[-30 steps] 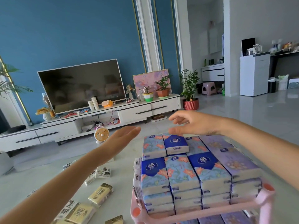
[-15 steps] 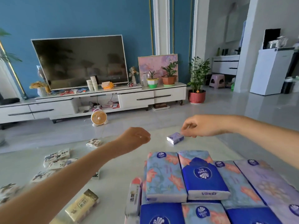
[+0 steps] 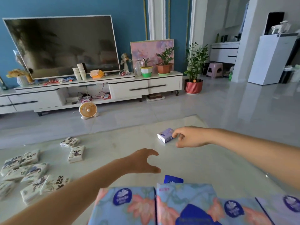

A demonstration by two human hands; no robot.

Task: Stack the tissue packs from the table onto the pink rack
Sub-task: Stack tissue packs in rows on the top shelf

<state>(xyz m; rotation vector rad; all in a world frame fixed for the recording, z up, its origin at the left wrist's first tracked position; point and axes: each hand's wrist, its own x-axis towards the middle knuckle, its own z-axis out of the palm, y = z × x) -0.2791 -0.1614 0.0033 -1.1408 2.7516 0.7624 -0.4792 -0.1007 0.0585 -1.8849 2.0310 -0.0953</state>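
- Reaching out over the far part of the table, the right hand (image 3: pixel 190 137) has its curled fingertips (image 3: pixel 175 135) on the right end of a small lilac rectangular tissue pack (image 3: pixel 165 135). The thumb is spread apart below and clear of the pack, so I cannot tell whether the pack is actually clasped.
- That lilac pack lies flat on the pale, glossy marble-look tabletop (image 3: pixel 113 143). It has a white side face and a small dark blue round logo near its left end, and it sits alone, well apart from the other packs.
- The left hand (image 3: pixel 144 161) hovers nearer the camera with fingers and thumb spread in a wide C, holding nothing.
- Just below the left hand, the top of a dark blue tissue pack (image 3: pixel 173 179) pokes up behind a row of light blue tissue packs printed with orange flowers and blue logos (image 3: pixel 126 207), which fills the bottom edge of the view.
- On the left of the table, white tissue packs with black ink-style drawings (image 3: pixel 32 172) lie scattered, some overlapping; two more (image 3: pixel 76 153) lie further out, near each other.
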